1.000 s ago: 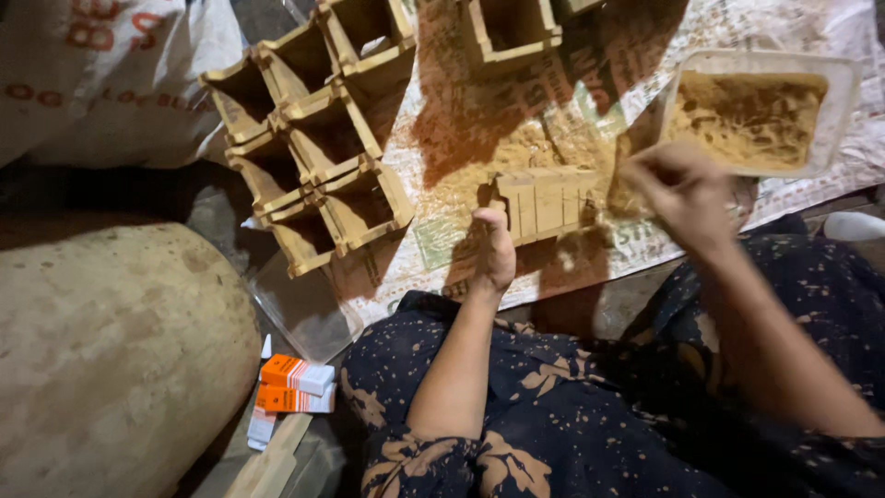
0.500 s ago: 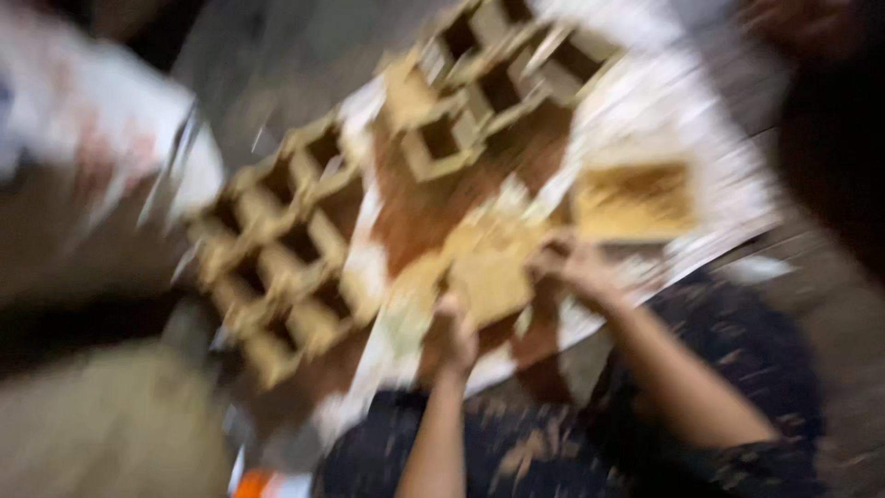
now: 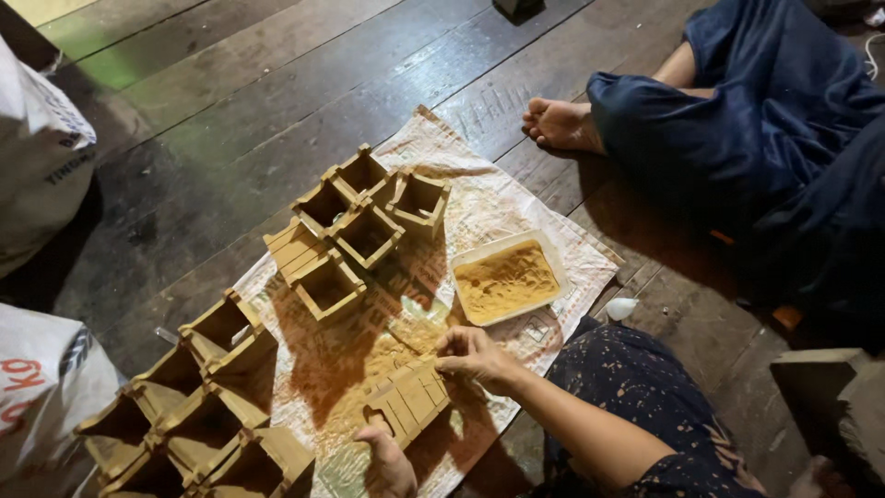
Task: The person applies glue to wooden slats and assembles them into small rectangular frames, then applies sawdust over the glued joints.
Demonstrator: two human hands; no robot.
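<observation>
A small wooden box (image 3: 412, 403) with slatted sides lies on a woven plastic mat (image 3: 516, 198) dusted with yellow-brown powder. My left hand (image 3: 385, 457) grips the box's near end from below. My right hand (image 3: 472, 355) rests its pinched fingertips on the box's far top edge. A white tray of yellow-brown powder (image 3: 506, 279) sits just beyond my right hand. Several open wooden boxes (image 3: 361, 229) stand in a cluster at the mat's far side. A second cluster of wooden boxes (image 3: 198, 409) stands at the lower left.
The floor is dark wooden planks (image 3: 277, 83). Another person sits at the upper right in dark blue clothes, a bare foot (image 3: 560, 124) near the mat's corner. White printed sacks (image 3: 37, 157) lie at the left edge. A grey block (image 3: 830, 392) is at the lower right.
The view has swung up and away, now showing more floor and the seated person. My right hand left the powder tray and came to the small box, which my left hand still holds.
</observation>
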